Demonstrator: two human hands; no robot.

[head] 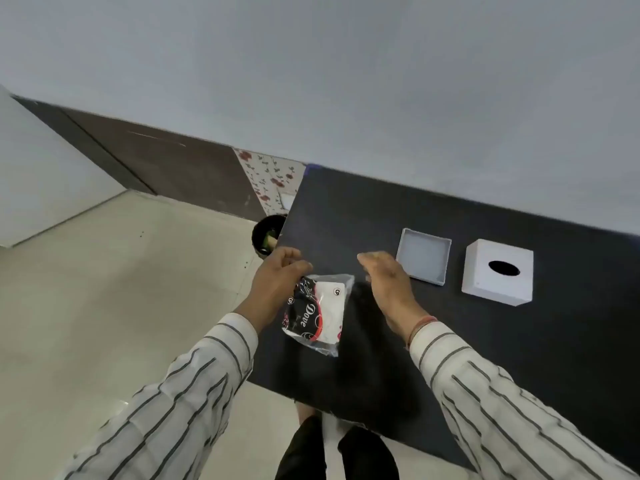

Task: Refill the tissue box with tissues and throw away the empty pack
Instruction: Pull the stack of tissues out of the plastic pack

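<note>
two hands work over the near left part of a dark table (pixel 485 341). the left hand (pixel 277 282) pinches the top end of a plastic pack (pixel 317 313), fingers closed on the clear film. the pack hangs down from this grip, so its long axis runs from far to near, a little tilted, with the upper end at the fingers and the lower end pointing toward the person. it is black, white and red, with the word "dove" printed along its length. the pack is held above the table near its left edge, below and to the right of the left hand, between the two hands. it looks flat, but i cannot tell if something is inside.

the right hand (pixel 388 282) is just right of the pack, open, fingers loose and pointing far, not touching the pack and holding nothing.

farther right on the table lies a shallow white tray-like box part (pixel 424 256), open side up. right of it, a little apart, stands a white tissue box (pixel 497 271) with a dark oval opening on top.

on the floor (pixel 104 306), past the far left corner of the table, stands a dark bin (pixel 263 233) with something green inside. both sleeves are striped.
</note>
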